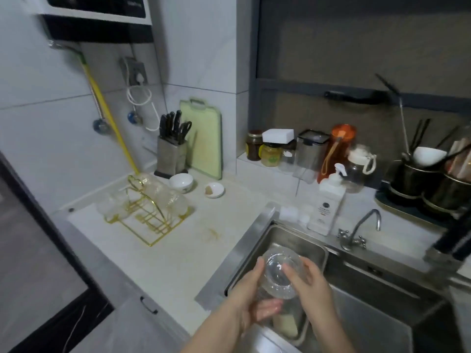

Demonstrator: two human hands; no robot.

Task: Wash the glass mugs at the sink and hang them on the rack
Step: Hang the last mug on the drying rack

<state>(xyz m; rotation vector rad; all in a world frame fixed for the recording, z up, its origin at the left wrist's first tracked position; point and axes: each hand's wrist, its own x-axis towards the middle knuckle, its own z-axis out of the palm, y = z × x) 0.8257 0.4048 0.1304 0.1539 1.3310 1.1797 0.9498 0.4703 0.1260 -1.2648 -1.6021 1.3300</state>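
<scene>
Over the steel sink point(382, 296), nearest to the camera, both hands hold one glass mug point(280, 272). The left hand point(248, 299) grips it from below and from the left, with the fingers curled under the glass and the thumb lying up along its side. The right hand point(312, 281) grips the right side, and its thumb reaches over the rim into the opening. The mug is tilted, with its mouth turned toward the camera.

Behind the sink stands a small curved tap point(356, 231), and just beside it, to the left, a white pump bottle point(327, 207).

To the left, on the pale table point(158, 263), stands the gold wire rack point(150, 212). Some glass mugs point(163, 193) already hang on it; they are blurred, so I cannot count them. Behind the rack are a small white bowl point(181, 182) and a small saucer point(214, 190).

Farther back, against the wall, stand a knife block point(171, 149) and a green cutting board point(204, 138). On the ledge to the right is a row of jars point(270, 149).
</scene>
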